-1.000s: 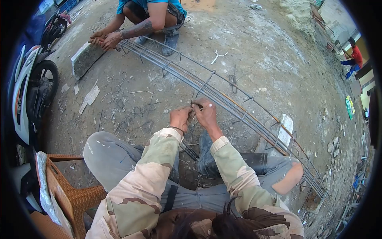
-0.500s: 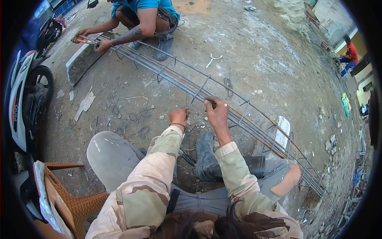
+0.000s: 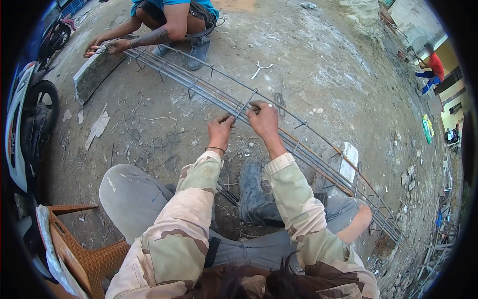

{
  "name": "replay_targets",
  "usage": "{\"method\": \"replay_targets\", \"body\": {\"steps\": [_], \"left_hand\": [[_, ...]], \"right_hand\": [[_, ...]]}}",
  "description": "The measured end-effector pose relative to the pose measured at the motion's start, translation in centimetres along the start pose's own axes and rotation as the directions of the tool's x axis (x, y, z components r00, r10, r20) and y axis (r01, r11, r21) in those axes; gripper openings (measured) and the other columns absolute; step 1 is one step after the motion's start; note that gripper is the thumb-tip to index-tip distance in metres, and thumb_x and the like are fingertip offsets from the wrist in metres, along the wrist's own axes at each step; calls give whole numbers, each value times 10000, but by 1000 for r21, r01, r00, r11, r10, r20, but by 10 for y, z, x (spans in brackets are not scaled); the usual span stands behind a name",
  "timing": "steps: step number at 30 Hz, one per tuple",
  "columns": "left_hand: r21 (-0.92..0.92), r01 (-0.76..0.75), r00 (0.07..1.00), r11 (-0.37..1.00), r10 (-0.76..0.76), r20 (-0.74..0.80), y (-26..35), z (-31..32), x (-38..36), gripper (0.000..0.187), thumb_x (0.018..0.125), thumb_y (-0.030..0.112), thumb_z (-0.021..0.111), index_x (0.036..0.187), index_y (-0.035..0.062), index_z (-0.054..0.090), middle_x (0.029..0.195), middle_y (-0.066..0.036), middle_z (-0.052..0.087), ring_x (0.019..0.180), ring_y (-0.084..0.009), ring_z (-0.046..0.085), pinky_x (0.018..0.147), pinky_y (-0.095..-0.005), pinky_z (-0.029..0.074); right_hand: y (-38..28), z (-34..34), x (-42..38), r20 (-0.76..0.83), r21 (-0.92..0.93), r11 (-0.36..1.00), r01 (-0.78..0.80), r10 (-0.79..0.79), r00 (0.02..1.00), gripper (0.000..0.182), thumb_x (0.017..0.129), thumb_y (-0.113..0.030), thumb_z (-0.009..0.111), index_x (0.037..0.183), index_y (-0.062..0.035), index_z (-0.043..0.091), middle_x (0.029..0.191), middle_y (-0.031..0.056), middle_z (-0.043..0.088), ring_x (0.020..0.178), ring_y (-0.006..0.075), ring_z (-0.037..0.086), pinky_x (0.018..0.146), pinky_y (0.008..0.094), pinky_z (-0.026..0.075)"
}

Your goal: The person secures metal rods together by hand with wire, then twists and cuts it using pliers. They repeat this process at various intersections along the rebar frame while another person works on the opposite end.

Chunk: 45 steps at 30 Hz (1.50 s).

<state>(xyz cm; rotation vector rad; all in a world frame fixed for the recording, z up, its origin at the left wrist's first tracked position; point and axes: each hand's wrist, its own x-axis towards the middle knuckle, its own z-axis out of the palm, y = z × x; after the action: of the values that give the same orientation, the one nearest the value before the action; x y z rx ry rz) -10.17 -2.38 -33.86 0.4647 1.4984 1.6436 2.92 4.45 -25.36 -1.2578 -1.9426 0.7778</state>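
Note:
A long cage of steel bars (image 3: 204, 88) with square stirrups runs diagonally from upper left to lower right. My left hand (image 3: 219, 132) is at the near side of the bars, its fingers pinched together close to a stirrup (image 3: 246, 104). On the other side of that stirrup, my right hand (image 3: 264, 118) has its fingers curled over the bars. Whatever is between the fingers of either hand is too small to make out. A bundle of thin dark wires (image 3: 227, 193) lies between my legs.
A co-worker (image 3: 177, 20) squats at the cage's upper left end, holding a tool. White blocks (image 3: 348, 162) (image 3: 94, 74) lie by the cage. A motorcycle (image 3: 25, 124) and brown chair (image 3: 94, 254) are at left; another person (image 3: 434, 67) is far right.
My left hand has moved up to the bars beside the stirrup. My right hand has shifted slightly up and left along the cage. The view has shifted a little.

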Motion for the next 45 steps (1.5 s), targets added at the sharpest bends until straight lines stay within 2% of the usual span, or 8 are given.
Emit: {"method": "replay_targets", "body": {"steps": [11,18,21,24,26,32,37,45], "left_hand": [[-256,132,988,958,-105,116,8,1,-13,204,838,78,761,992,-54,741,791,-41,682,640,-98,568,566,-246,425],[136,-53,982,989,77,-174,6,17,-15,247,822,133,806,954,-70,757,755,-91,705,655,-139,612,586,-305,481],[135,-26,986,990,48,-161,8,18,-17,244,825,136,805,944,-72,758,743,-93,704,645,-140,609,578,-312,477],[71,18,997,997,-12,-82,9,11,-7,235,849,125,791,971,-71,749,787,-79,709,666,-138,604,600,-300,476],[58,69,998,996,-68,-11,1,2,2,229,872,113,777,1006,-69,739,836,-68,716,691,-136,602,624,-289,479],[-125,131,973,984,-103,205,-4,-11,12,270,860,155,805,989,-73,736,850,-79,713,716,-131,593,648,-280,466],[-199,252,929,947,-180,325,-12,-24,21,300,864,180,808,1012,-66,720,883,-72,708,721,-127,585,656,-262,458],[162,-68,988,985,43,150,11,-1,-1,226,855,148,777,922,-63,733,799,-94,715,694,-145,623,630,-289,481]], "right_hand": [[-16,15,19,269,-89,994,57,-31,963,221,781,-229,763,846,-17,758,786,197,722,771,338,714,714,404,546],[-6,31,-13,-60,-62,993,104,-108,992,240,833,-198,737,861,39,712,742,177,704,654,274,689,633,365,524],[1,21,-19,-53,39,984,175,-172,984,166,812,-145,708,848,17,709,836,189,691,741,369,678,677,429,529],[6,9,-23,-19,40,897,440,-439,898,121,791,-114,726,865,-17,721,831,141,667,772,335,662,684,413,517],[11,-2,-22,154,-188,670,718,-702,695,180,757,-62,738,927,-10,705,884,83,654,798,261,639,694,382,508],[5,-19,-35,502,-481,160,862,-756,420,351,804,-155,620,1049,87,685,1026,101,604,922,247,564,815,365,473],[7,-22,-54,651,-563,9,827,-611,450,411,844,-223,584,1097,83,690,1244,185,567,1131,300,529,914,475,445],[19,-1,-56,356,-564,392,726,-678,643,290,839,-166,591,1071,-20,684,1174,137,597,1039,294,552,899,436,425]]}}
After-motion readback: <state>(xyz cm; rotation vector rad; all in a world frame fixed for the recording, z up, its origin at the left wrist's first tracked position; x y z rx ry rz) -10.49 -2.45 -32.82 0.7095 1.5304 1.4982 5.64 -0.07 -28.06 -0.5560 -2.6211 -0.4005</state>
